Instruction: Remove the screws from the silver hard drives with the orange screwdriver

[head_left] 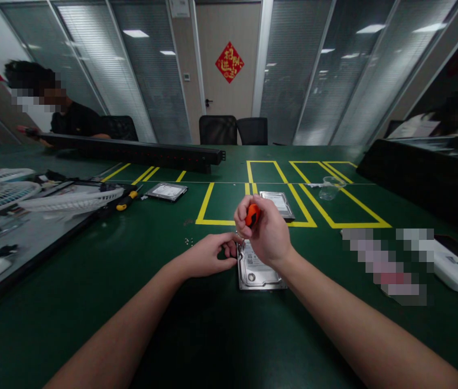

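A silver hard drive (pixel 258 276) with a white label lies flat on the green table in front of me. My right hand (pixel 271 235) is wrapped round the orange-and-black handle of a screwdriver (pixel 253 215), held upright over the drive's far left part. The screwdriver's tip is hidden by my fingers. At the drive's left edge, my left hand (pixel 213 254) has its thumb and curled fingers against the side, with the index finger reaching close to the screwdriver. Several tiny screws (pixel 189 241) lie loose to the left of my left hand.
Beyond my hands lies a second hard drive (pixel 278 204), and a third hard drive (pixel 167 191) sits farther left near a yellow-and-black screwdriver (pixel 127 201). White fan grilles (pixel 71 201) fill a tray at left. A clear plastic cup (pixel 329 188) stands right. Two people sit across.
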`<state>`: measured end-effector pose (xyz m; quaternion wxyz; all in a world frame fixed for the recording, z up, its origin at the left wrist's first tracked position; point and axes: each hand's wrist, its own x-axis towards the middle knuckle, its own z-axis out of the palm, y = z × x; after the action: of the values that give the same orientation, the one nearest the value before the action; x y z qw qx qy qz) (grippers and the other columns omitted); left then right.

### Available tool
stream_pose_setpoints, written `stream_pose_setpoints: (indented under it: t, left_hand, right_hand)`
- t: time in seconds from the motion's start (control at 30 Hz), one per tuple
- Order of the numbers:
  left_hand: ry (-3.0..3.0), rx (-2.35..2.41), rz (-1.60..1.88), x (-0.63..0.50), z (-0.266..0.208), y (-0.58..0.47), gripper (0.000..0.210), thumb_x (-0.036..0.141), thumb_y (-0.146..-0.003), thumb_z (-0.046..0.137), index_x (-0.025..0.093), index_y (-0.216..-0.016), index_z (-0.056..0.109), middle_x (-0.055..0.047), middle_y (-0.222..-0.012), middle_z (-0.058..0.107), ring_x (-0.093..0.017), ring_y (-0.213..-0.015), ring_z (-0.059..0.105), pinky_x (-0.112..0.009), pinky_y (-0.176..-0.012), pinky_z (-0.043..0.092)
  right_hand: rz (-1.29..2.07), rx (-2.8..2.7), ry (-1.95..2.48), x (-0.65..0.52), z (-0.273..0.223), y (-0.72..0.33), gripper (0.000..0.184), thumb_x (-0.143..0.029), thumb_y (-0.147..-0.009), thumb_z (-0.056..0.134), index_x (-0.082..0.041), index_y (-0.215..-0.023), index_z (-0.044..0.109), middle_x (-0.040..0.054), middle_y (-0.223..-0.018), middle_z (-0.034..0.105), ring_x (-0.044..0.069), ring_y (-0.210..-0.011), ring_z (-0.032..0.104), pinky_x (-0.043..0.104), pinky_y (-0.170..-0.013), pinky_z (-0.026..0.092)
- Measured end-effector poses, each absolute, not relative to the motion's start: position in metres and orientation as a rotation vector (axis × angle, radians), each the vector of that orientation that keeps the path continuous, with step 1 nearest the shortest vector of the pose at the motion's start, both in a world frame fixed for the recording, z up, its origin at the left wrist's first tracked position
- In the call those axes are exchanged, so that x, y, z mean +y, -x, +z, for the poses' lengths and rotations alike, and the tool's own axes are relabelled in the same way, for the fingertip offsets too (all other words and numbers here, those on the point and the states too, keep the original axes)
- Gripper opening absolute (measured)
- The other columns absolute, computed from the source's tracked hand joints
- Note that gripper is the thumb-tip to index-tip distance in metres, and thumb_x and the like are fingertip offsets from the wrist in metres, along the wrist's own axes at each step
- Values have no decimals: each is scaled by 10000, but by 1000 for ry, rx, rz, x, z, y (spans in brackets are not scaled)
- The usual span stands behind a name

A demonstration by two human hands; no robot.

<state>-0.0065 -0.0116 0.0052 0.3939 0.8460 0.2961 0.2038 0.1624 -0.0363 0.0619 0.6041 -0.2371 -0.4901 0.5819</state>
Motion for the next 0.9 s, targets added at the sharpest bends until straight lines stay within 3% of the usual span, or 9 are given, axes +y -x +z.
stream_pose_setpoints:
  t: [0.2, 0.33, 0.43, 0.53, 0.67, 0.8, 0.9]
  left_hand:
    - [-2203, 763, 534, -12, 7, 6, 141, 149, -828, 671, 189, -951, 614, -1, -889, 637, -147, -789, 579, -267, -708, 463]
    - [-2272, 790, 554, -13, 7, 7, 119, 168, -828, 680, 190, -922, 610, -3, -875, 637, -154, -773, 582, -277, -704, 465]
    - [-2281, 814, 541, -12, 6, 8, 105, 181, -830, 684, 187, -901, 607, -3, -856, 641, -161, -765, 592, -286, -709, 468]
    - [-2273, 793, 541, -12, 4, 7, 107, 176, -828, 681, 189, -906, 608, 1, -862, 635, -164, -783, 599, -288, -730, 475]
    - [-2264, 760, 537, -11, 4, 7, 135, 165, -828, 679, 192, -944, 616, 3, -896, 640, -162, -813, 596, -282, -752, 478]
    - [-2270, 747, 552, -11, 5, 7, 138, 155, -826, 679, 191, -941, 612, 8, -881, 639, -156, -789, 583, -272, -728, 470]
    - [-2267, 779, 542, -11, 4, 7, 132, 173, -827, 690, 189, -933, 614, 7, -874, 640, -157, -781, 584, -274, -722, 470]
  right_hand:
    - [1296, -1271, 614, -36, 65, -165, 262, -337, -940, 552, -182, -755, 653, -6, -657, 580, 112, -574, 529, 242, -531, 403]
    - [1293, -1265, 593, -39, 68, -162, 199, -308, -858, 730, -192, -781, 587, 4, -825, 665, 120, -674, 632, 261, -634, 496]
    - [1352, -1264, 552, -42, 68, -159, 286, -306, -837, 778, -227, -825, 504, -37, -827, 653, 76, -526, 537, 234, -507, 400]
    - [1384, -1262, 540, -41, 68, -160, 195, -370, -922, 656, -221, -849, 555, -39, -770, 614, 65, -490, 437, 234, -467, 314]
    - [1374, -1284, 546, -38, 68, -164, 298, -353, -965, 485, -184, -784, 651, -11, -644, 555, 105, -527, 474, 255, -481, 339]
    - [1316, -1241, 615, -38, 70, -163, 141, -270, -886, 661, -190, -775, 625, 6, -716, 649, 134, -659, 615, 267, -604, 455]
    - [1344, -1221, 598, -40, 73, -161, 173, -250, -851, 711, -214, -787, 554, -8, -791, 682, 109, -579, 577, 256, -532, 402]
